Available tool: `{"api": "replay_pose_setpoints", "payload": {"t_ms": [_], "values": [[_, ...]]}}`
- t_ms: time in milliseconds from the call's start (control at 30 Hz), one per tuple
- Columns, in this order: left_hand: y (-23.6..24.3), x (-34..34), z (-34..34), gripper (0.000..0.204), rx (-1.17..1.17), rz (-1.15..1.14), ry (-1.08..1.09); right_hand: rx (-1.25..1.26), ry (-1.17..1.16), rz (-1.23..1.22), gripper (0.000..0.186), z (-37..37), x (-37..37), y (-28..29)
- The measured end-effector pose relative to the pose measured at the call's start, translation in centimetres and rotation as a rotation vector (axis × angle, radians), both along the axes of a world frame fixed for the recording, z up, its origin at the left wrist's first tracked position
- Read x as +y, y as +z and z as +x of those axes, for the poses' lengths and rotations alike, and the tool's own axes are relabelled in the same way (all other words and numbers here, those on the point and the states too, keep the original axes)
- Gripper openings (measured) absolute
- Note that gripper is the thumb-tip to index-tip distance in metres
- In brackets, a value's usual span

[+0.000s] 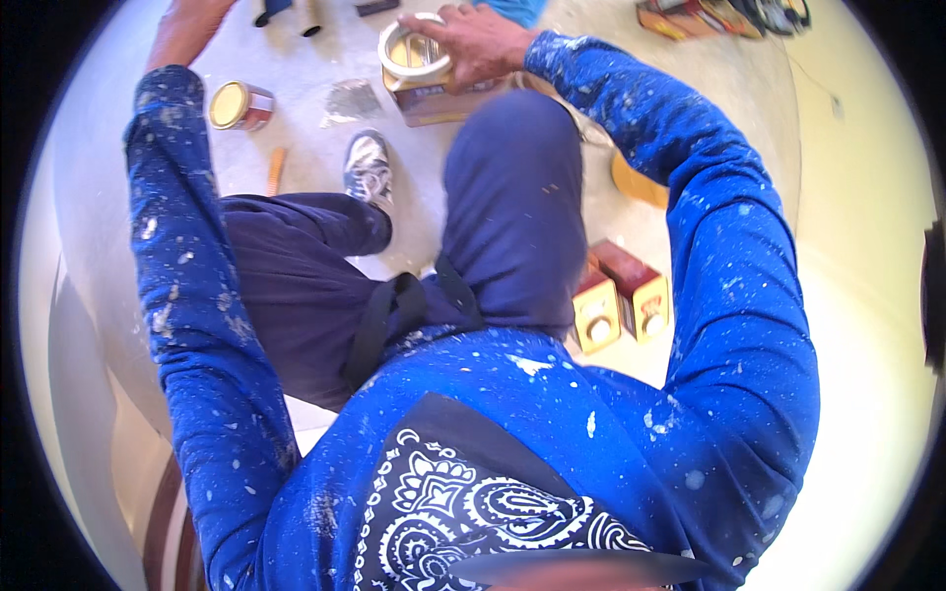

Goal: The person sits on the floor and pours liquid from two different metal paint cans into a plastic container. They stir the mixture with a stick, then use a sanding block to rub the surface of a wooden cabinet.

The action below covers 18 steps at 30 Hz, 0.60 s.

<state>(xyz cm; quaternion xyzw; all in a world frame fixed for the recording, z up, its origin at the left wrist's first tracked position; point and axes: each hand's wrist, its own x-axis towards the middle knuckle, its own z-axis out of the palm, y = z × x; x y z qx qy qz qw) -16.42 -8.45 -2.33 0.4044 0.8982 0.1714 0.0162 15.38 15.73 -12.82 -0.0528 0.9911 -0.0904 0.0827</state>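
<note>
At the far left, my left hand [192, 28] is cut off by the top edge, so its fingers do not show. A closed round can [241, 105] with a yellowish lid lies on the floor nearest to it. My right hand [481, 44] curls its fingers over the rim of a white ring, which looks like a roll of tape [387, 51]. Just under the ring is a brown and yellow box-shaped container [430, 104], partly covered by my hand and knee. Something blue [515, 10] shows behind my right hand.
Two rectangular red and yellow cans [596, 313] with white caps stand right of my knee. A yellow round thing [639, 182] is half hidden by my right sleeve. An orange strip [276, 170] and a clear plastic packet [352, 101] lie near my shoe. Boxes [695, 18] sit far right.
</note>
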Motion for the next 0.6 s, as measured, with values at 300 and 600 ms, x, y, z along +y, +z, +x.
{"api": "replay_pose_setpoints", "payload": {"t_ms": [300,600], "values": [[-4.7,1.0,-8.0,0.096,-0.006,-0.043,0.017,-0.096,-0.441,-0.019,0.119,9.8,1.1,2.6],[-7.4,-0.4,-12.5,0.096,0.035,-0.117,0.065,-0.033,-0.873,0.019,0.119,20.9,-1.3,1.2]]}}
